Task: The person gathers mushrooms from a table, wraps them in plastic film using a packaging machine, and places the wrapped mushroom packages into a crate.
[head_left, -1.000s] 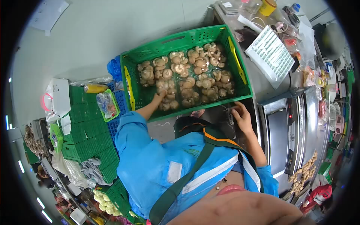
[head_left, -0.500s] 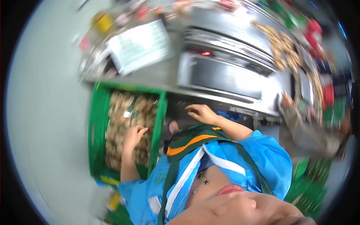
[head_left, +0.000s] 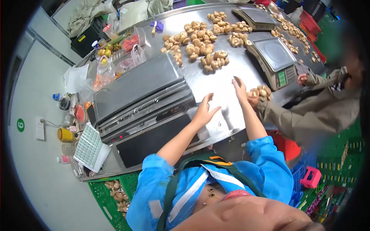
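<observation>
Both of my hands reach over the shiny metal table (head_left: pixel 231 121). My left hand (head_left: pixel 207 111) is right of the black wrapping machine (head_left: pixel 142 92), its fingers spread and nothing in them. Farther right, my right hand (head_left: pixel 239 89) is empty too, its fingers apart. Beyond my hands lie piles of brown mushrooms (head_left: pixel 214 61), the nearest just past my fingertips. A co-worker's hand (head_left: pixel 253 101) holds a small bunch of mushrooms (head_left: pixel 263 92) close to my right hand.
A digital scale (head_left: pixel 274 56) stands at the right, with a second scale (head_left: pixel 255 17) behind it. Bags and fruit (head_left: pixel 105 52) lie at the back left. A label sheet (head_left: pixel 88 147) rests at the left corner. Below is a green crate (head_left: pixel 106 200) of packed mushrooms.
The view has swung right onto the table. My left hand has left the green crate, and both hands have moved forward over the metal surface. The mushroom piles now show clearly.
</observation>
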A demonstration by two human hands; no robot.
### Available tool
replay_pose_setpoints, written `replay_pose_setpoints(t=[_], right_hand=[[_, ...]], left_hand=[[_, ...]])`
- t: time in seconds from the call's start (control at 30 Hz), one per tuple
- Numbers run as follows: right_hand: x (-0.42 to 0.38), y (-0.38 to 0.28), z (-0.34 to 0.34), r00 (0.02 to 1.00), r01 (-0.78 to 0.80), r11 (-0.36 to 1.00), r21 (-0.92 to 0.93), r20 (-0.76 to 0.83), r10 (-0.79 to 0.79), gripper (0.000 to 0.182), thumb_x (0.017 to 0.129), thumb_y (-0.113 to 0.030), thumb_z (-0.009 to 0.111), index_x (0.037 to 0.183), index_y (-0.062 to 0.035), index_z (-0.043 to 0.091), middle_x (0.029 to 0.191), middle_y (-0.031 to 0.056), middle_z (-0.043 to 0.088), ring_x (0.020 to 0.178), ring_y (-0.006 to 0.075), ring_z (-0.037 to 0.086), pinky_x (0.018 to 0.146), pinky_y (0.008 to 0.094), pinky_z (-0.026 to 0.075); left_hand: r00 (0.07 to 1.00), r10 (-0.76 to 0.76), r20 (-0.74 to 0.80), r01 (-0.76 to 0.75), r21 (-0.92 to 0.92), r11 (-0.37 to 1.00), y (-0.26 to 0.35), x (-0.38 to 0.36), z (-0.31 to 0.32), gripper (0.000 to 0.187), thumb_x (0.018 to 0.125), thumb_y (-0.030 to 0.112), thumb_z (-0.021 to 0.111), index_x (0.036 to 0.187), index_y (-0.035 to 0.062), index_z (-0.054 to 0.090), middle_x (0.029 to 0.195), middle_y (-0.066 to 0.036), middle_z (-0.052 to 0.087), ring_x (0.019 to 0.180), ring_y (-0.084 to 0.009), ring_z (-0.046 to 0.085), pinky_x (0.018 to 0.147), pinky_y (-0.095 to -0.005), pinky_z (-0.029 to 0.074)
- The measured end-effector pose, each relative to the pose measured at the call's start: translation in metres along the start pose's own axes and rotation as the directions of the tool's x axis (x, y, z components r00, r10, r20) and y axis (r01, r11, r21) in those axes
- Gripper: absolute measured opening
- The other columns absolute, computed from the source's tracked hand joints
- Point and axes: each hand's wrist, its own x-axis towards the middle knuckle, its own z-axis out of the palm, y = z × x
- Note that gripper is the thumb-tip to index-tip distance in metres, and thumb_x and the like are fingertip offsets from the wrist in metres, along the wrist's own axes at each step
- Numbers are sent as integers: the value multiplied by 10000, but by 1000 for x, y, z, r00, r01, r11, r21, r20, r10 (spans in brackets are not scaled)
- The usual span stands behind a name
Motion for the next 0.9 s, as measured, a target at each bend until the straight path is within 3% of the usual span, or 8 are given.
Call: replay_pose_setpoints(t=[0.1, 0.17, 0.23, 0.37, 0.4, 0.5, 0.63, 0.9], right_hand=[[107, 12, 15, 998, -29, 998, 55, -57, 32, 510, 844, -365, 562, 1192, 2, 499, 1137, 183, 556, 1062, 257, 527, 921, 326, 390], [171, 41, 27, 998, -31, 995, -90, -62, 26, 591, 842, -448, 522, 1226, -2, 470, 1203, 214, 503, 1138, 306, 467, 962, 356, 351], [216, 52, 31, 999, -36, 994, -106, -7, 36, 627, 848, -488, 471, 1231, 8, 462, 1242, 236, 461, 1167, 352, 429, 982, 382, 326], [262, 73, 49, 976, -66, 985, -160, 196, 97, 544, 875, -463, 397, 1200, -39, 502, 1234, 228, 468, 1134, 381, 450, 961, 393, 349], [261, 71, 55, 916, -94, 959, -267, 354, 189, 508, 883, -452, 373, 1190, -75, 519, 1221, 223, 478, 1118, 391, 459, 951, 401, 360], [214, 46, 64, 960, 109, 870, -480, 278, 33, 448, 875, -477, 366, 1164, -189, 553, 1245, 218, 439, 1081, 393, 480, 935, 431, 375], [196, 59, 53, 960, 65, 909, -411, 276, 55, 530, 848, -536, 400, 1206, -166, 525, 1319, 220, 359, 1124, 374, 466, 952, 433, 362], [144, -96, 64, 964, 249, 856, -453, 199, -175, 489, 889, -461, 372, 1237, -137, 485, 1334, 230, 330, 1182, 408, 384, 953, 452, 347]], left_hand=[[897, -126, -424, 89, -107, 990, -44, 148, 42, 712, 742, 254, 695, 1287, 44, 288, 1237, -229, 377, 1133, -323, 412, 922, -421, 375], [654, -462, -599, 346, -307, 887, -64, 208, 40, 784, 733, 363, 688, 1313, 58, 259, 1239, -260, 367, 1148, -345, 395, 939, -420, 355], [479, -547, -686, 491, -306, 815, -86, 240, 31, 849, 724, 448, 668, 1326, 36, 234, 1257, -279, 356, 1158, -368, 386, 953, -411, 343], [720, -285, -633, 210, -192, 959, -170, 278, 19, 654, 820, 460, 556, 1321, 113, 319, 1282, -245, 332, 1171, -379, 365, 978, -417, 311], [715, -291, -636, 220, -191, 957, -161, 281, 26, 654, 820, 460, 556, 1321, 113, 319, 1282, -245, 332, 1171, -379, 365, 978, -417, 311], [641, -328, -694, 453, -3, 891, -144, 272, 53, 585, 824, 413, 571, 1295, 131, 370, 1245, -212, 368, 1131, -360, 406, 968, -402, 326], [646, -297, -703, 412, -7, 911, -129, 250, 57, 577, 785, 342, 624, 1272, 116, 411, 1182, -186, 382, 1081, -334, 432, 951, -398, 342], [711, -123, -692, 306, 148, 940, -8, 211, -23, 589, 762, 451, 606, 1261, 187, 439, 1224, -175, 401, 1100, -336, 462, 909, -404, 387]])
